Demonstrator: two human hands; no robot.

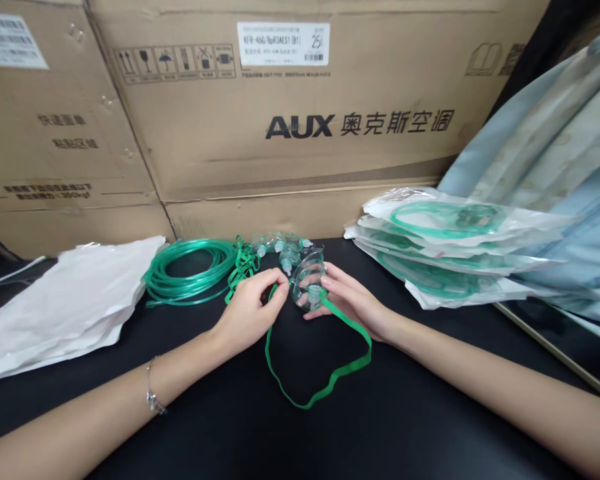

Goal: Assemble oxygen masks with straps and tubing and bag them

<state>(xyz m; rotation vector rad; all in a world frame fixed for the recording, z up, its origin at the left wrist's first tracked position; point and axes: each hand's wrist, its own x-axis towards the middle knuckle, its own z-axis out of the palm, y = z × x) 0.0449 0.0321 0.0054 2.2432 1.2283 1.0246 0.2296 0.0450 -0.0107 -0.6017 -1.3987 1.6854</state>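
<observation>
A clear oxygen mask stands on its edge in my right hand, whose fingers are closed round its right side. A green elastic strap is fixed to the mask and loops toward me over the black table. My left hand pinches the strap's other end beside the mask's left rim; the fingertips hide the exact grip. Just behind lie several more clear masks with pale connectors. To their left is a small heap of loose green straps.
Coiled green tubing and a stack of white pouches lie on the left. Sealed packs with green tubing are piled on the right, near light blue cloth. Large cardboard boxes wall off the back of the black table.
</observation>
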